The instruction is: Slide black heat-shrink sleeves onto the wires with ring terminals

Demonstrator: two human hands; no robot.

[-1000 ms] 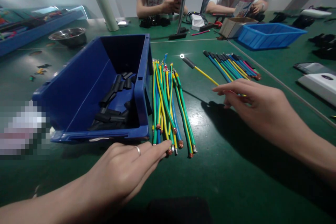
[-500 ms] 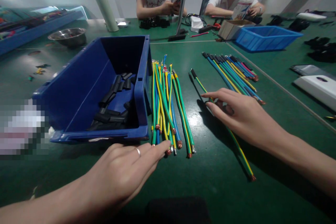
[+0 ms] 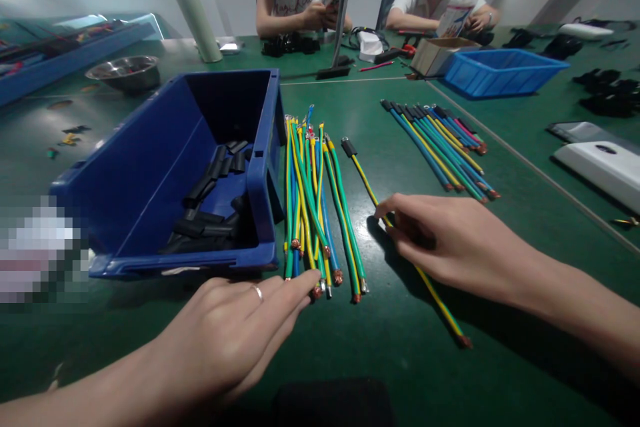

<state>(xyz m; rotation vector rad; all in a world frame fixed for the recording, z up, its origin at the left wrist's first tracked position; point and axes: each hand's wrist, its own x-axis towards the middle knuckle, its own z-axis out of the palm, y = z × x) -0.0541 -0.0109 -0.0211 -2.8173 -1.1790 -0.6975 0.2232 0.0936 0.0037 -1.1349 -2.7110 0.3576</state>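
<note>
My right hand [image 3: 430, 233] pinches a yellow-green wire [image 3: 367, 180] between thumb and fingertips, close to the table. At its far end this wire carries a black sleeve [image 3: 349, 147] with a metal lug poking out; bare copper shows at the near end. My left hand [image 3: 245, 320] lies with fingers stretched out, fingertips at the near ends of a loose bundle of wires [image 3: 310, 200] in green, yellow and blue. Beyond my right hand, a row of wires with black sleeves [image 3: 425, 140] lies slanted on the table.
A dark blue bin [image 3: 135, 180] holding short black tubes [image 3: 213, 180] stands left of the bundle. Farther off are a metal bowl [image 3: 125, 73], a light green bottle [image 3: 195, 17], a metal stand [image 3: 334, 72], a cardboard box [image 3: 435, 57] and a blue tray [image 3: 505, 73]. Two people sit opposite.
My right hand has come slightly nearer, its fingers curling more around the wire. The wire's sleeved end has swung left and down toward the table. My left hand stays nearly still.
</note>
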